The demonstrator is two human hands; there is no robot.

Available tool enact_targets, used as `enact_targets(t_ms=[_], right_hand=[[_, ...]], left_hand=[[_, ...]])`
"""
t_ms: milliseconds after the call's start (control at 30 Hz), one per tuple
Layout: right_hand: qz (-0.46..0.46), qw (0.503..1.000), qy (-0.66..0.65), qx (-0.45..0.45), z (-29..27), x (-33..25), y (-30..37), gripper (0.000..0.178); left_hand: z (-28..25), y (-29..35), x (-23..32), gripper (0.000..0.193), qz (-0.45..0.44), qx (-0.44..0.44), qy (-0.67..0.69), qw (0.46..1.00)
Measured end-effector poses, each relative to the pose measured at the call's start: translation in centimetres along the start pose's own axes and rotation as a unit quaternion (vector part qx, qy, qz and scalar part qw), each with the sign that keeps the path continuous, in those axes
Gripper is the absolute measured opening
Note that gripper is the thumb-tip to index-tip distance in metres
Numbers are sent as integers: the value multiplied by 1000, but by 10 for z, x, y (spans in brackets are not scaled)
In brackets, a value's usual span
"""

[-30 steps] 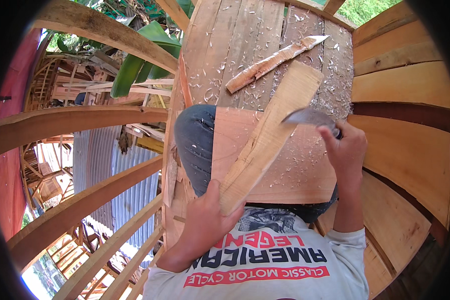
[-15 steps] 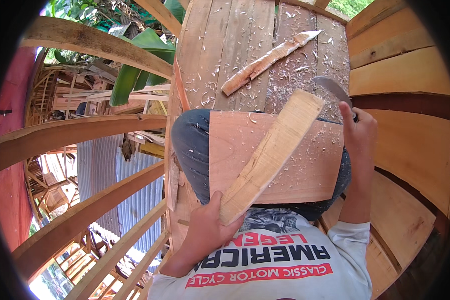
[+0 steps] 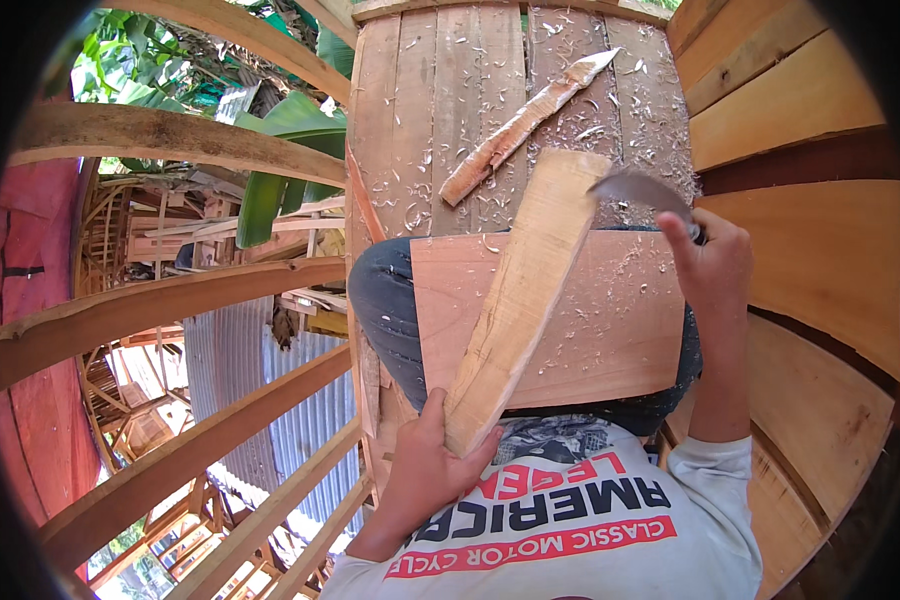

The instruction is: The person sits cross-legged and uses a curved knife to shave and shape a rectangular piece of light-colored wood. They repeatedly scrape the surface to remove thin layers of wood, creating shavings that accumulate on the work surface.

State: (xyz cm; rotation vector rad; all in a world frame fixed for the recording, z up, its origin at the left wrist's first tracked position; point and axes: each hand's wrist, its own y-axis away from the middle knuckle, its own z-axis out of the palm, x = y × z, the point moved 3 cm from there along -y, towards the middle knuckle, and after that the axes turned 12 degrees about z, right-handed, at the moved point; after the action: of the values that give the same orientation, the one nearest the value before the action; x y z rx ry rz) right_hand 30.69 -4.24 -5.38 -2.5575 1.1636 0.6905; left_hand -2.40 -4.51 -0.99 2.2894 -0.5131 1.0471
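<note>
My left hand is closed round the near end of a thick pale wood piece, which slants up and to the right across my lap. In my right hand is a knife with a curved blade; the fingers wrap its handle, mostly hidden, and the thumb is raised. The blade's tip meets or nearly meets the right edge of the wood piece near its far end. Beneath the wood a flat reddish board lies over my thighs, with shavings on it.
A carved stick with a pale pointed end lies on the plank floor ahead, among scattered shavings. Wooden rails run along the left, with corrugated metal sheets beyond. Boards wall the right side.
The wood piece has swung to a more upright slant, its far end moving left and away. The knife blade has come left to its edge. The view has shifted slightly.
</note>
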Motion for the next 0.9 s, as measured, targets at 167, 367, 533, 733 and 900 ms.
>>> enact_targets(t_ms=[167, 367, 533, 733, 900], right_hand=[[120, 989, -74, -35, -42, 35, -27, 70], [-77, 994, -25, -79, -4, -14, 31, 70], [109, 988, -70, -80, -9, 22, -20, 68], [-81, 984, -112, -113, -4, -18, 37, 68], [121, 981, -132, -80, -16, 39, -19, 71]], left_hand=[[11, 8, -20, 51, -1, -9, 16, 1000], [8, 0, 4, 53, -69, -49, 53, 995], [13, 11, -2, 54, 24, -37, 50, 998], [16, 6, -6, 54, -49, -45, 79, 995], [13, 13, 8, 55, -7, -56, 23, 998]])
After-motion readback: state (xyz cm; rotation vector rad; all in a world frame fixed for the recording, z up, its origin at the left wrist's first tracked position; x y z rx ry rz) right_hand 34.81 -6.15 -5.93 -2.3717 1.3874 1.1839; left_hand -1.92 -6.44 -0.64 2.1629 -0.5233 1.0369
